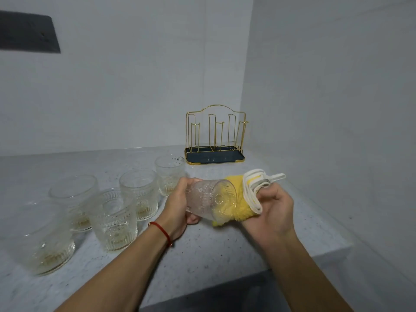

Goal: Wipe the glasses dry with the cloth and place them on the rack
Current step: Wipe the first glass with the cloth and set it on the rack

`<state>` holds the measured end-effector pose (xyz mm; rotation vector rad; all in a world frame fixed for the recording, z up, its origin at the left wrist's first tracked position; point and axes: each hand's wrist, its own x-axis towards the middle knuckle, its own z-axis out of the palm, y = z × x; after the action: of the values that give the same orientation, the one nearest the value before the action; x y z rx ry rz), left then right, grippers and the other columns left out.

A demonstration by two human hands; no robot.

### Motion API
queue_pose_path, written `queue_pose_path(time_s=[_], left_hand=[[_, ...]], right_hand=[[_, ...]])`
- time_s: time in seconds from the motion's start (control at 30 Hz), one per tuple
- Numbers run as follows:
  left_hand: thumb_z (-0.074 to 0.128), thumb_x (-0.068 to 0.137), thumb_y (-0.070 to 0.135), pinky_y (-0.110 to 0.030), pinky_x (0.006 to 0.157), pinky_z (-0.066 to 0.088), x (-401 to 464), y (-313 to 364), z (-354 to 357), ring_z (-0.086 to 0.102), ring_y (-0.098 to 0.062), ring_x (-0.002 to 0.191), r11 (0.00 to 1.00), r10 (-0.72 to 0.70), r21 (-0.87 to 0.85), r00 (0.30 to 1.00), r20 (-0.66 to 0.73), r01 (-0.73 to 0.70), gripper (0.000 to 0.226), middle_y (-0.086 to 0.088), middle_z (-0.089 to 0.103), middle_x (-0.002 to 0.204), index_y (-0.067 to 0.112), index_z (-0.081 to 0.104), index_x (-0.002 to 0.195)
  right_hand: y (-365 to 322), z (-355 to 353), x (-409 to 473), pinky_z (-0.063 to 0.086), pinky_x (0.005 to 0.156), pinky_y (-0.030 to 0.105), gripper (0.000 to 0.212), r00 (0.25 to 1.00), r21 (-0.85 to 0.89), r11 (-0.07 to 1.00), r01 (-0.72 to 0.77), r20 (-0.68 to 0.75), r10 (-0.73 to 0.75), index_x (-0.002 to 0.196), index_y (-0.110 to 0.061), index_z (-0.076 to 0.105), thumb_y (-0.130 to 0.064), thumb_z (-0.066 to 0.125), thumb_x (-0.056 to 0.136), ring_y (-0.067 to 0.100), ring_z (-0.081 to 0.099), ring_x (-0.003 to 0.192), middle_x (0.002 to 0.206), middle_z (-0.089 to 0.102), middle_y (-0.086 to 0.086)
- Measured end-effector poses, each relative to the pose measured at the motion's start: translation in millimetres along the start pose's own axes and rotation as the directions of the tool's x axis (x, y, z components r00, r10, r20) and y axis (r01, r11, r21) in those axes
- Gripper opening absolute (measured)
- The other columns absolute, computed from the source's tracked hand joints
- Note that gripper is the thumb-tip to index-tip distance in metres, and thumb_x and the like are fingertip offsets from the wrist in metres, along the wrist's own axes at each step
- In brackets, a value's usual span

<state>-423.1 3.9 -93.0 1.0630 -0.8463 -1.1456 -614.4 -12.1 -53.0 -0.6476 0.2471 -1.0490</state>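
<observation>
While tipped on its side above the desk (202, 255), glass (211, 197) gripped by left hand (177, 203); yellow cloth (234, 199) pushed into its mouth, clutched in right hand (273, 207) fingers (267, 192); gold rack (215, 136) behind.

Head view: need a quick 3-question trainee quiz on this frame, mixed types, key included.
1. True or false: the gold wire rack with the dark blue tray already carries a glass.
2. Which hand holds the yellow cloth with white trim? A) left B) right
3. How many clear embossed glasses stand on the speckled grey counter?

Key:
1. False; its prongs are bare.
2. B. The right hand pushes it into the tilted clear embossed glass, which the left hand grips.
3. Five.
</observation>
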Motion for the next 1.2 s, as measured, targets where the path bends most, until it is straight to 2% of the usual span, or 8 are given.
queue_pose_path(time_s=[0.17,0.23,0.47,0.6,0.73,0.9,1.03,1.2], left_hand=[[0.031,0.105,0.034,-0.018,0.04,0.021,-0.1,2.9,1.1,0.034,-0.015,0.035,0.998,-0.046,0.051,0.999,0.001,0.046,0.035,-0.001,0.051,0.054,0.012,0.056,0.098],[0.026,0.107,0.032,-0.019,0.041,0.02,-1.5,4.5,0.8,0.034,-0.015,0.037,0.995,-0.007,0.103,0.999,0.035,0.004,0.036,-0.003,0.053,0.056,0.012,0.057,0.104],[0.036,0.111,0.045,-0.025,0.049,0.029,-5.7,2.9,3.2,0.044,-0.015,0.053,0.976,0.075,0.192,0.988,0.135,-0.101,0.028,-0.006,0.052,0.082,0.031,0.058,0.12],[0.053,0.105,0.045,-0.029,0.053,0.024,-6.6,5.6,-5.3,0.04,-0.018,0.059,0.992,0.075,0.079,0.955,0.286,-0.101,0.035,-0.007,0.052,0.089,0.027,0.061,0.133],[0.033,0.102,0.07,-0.021,0.043,0.029,-2.2,0.3,0.2,0.035,-0.017,0.042,0.923,0.013,0.378,0.991,0.136,-0.064,0.072,-0.008,0.047,0.056,0.009,0.065,0.12],[0.054,0.1,0.045,-0.04,0.056,0.053,-7.5,5.3,-5.0,0.063,-0.031,0.069,0.996,-0.017,-0.078,0.923,0.383,0.051,0.048,-0.021,0.071,0.121,0.037,0.05,0.147],[0.037,0.103,0.064,-0.026,0.039,0.032,-8.4,3.2,-0.2,0.044,-0.021,0.04,0.965,0.04,0.242,0.967,0.252,-0.103,0.057,-0.017,0.059,0.066,0.015,0.055,0.127],[0.055,0.101,0.044,-0.027,0.041,0.036,-10.5,8.0,-4.5,0.05,-0.025,0.056,0.998,-0.033,-0.033,0.937,0.348,0.047,0.039,-0.017,0.058,0.089,0.025,0.054,0.136]], right_hand=[[23.2,-17.7,8.2,0.056,0.084,0.06,0.059,0.998,-0.308,0.95,-0.047,0.027,0.058,0.13,0.011,0.053,0.011,0.056,0.071,0.043,0.063,0.103,0.112,0.064,0.028],[24.5,-22.8,11.2,0.059,0.091,0.055,0.054,0.999,-0.341,0.939,-0.037,-0.012,0.035,0.135,0.007,0.053,0.015,0.059,0.082,0.04,0.069,0.108,0.12,0.068,0.028],[26.6,-38.0,14.9,0.059,0.097,0.043,0.021,0.983,-0.748,0.664,-0.015,-0.133,-0.128,0.121,-0.013,0.069,-0.008,0.06,0.102,0.022,0.073,0.112,0.118,0.078,0.005],[31.6,-42.6,15.8,0.058,0.098,0.05,0.015,0.956,-0.783,0.622,0.017,-0.168,-0.238,0.112,-0.016,0.074,-0.017,0.064,0.101,0.019,0.075,0.105,0.108,0.08,0.0],[31.7,-45.3,14.5,0.059,0.097,0.05,0.017,0.938,-0.78,0.624,0.037,-0.189,-0.292,0.113,-0.014,0.074,-0.021,0.068,0.098,0.019,0.076,0.103,0.107,0.08,0.001],[31.8,-48.8,13.6,0.059,0.096,0.051,0.015,0.935,-0.778,0.628,0.036,-0.195,-0.295,0.11,-0.019,0.074,-0.024,0.067,0.099,0.019,0.076,0.103,0.106,0.081,-0.001],[32.9,-48.6,12.8,0.06,0.095,0.048,0.011,0.934,-0.823,0.568,0.036,-0.174,-0.312,0.105,-0.022,0.075,-0.025,0.068,0.098,0.014,0.076,0.098,0.102,0.081,-0.005],[31.5,-47.8,13.3,0.06,0.094,0.049,0.016,0.914,-0.812,0.583,0.032,-0.212,-0.346,0.108,-0.019,0.075,-0.029,0.068,0.097,0.016,0.076,0.098,0.1,0.081,-0.003]])
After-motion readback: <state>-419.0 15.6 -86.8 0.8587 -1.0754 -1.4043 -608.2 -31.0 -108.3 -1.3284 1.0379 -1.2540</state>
